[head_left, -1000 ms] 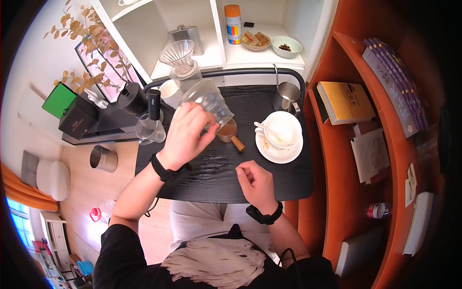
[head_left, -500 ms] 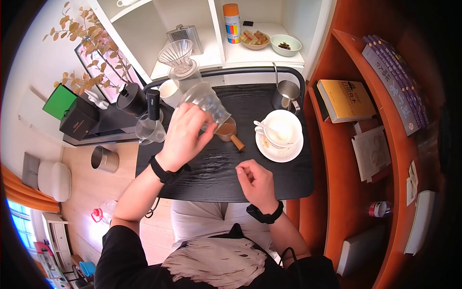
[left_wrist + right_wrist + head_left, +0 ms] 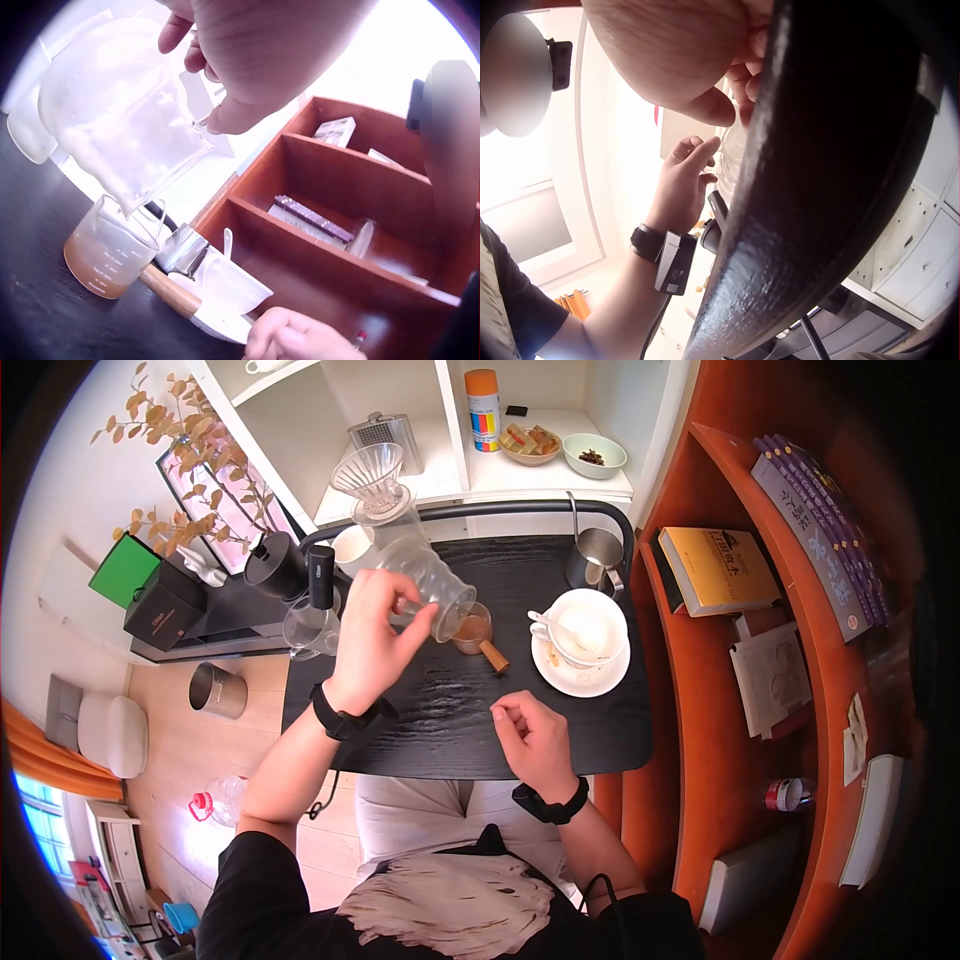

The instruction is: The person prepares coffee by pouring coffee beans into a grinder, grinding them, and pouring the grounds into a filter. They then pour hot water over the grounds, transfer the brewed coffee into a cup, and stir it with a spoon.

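My left hand [image 3: 375,625] grips a clear, wavy-sided glass carafe [image 3: 425,575] and holds it tilted, its mouth toward the right. In the left wrist view, the lip of the carafe [image 3: 120,112] is right at the rim of a small glass measuring cup [image 3: 112,251]. That measuring cup [image 3: 472,632] stands on the black table [image 3: 430,710], has a wooden handle and holds brown liquid in its lower part. My right hand [image 3: 535,740] lies at the table's front edge, fingers loosely curled, holding nothing.
Right of the measuring cup, a white cup [image 3: 590,635] with a spoon stands on a saucer [image 3: 575,685]. Behind it is a steel pitcher [image 3: 597,555]. A glass dripper [image 3: 370,475] and a white cup [image 3: 352,548] stand at the back left, a glass jug [image 3: 310,630] at the left.
The carafe has turned in my left hand's grip, so its round mouth now faces the head camera more. My left hand has shifted slightly left; the right hand stays put.
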A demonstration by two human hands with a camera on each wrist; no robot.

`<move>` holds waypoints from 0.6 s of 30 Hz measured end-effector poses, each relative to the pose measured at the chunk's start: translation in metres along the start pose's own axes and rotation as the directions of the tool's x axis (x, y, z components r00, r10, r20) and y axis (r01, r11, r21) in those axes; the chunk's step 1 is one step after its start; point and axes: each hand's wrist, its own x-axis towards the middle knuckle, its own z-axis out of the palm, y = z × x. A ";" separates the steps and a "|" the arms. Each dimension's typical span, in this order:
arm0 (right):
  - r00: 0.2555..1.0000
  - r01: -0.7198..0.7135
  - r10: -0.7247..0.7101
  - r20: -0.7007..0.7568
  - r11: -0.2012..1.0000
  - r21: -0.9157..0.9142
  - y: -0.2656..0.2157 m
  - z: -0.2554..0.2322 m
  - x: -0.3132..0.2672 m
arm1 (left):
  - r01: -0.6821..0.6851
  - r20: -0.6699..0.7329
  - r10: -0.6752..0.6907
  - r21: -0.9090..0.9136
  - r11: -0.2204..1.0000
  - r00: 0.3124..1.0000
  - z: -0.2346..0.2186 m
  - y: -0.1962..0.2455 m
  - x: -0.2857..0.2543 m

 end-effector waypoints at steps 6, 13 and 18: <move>1.000 -0.002 0.002 -0.006 1.000 -0.011 -0.001 0.001 0.001 | 0.392 -0.061 -0.441 -0.361 0.846 0.896 0.005 -0.024 -0.018; 1.000 -0.006 0.006 0.007 1.000 -0.006 0.004 0.001 -0.001 | 0.428 -0.050 -0.659 -0.723 0.542 0.750 0.014 -0.033 -0.047; 1.000 -0.010 0.010 0.005 0.999 -0.034 0.002 0.002 0.000 | 0.409 -0.112 -0.745 -0.778 0.477 0.658 0.021 -0.034 -0.066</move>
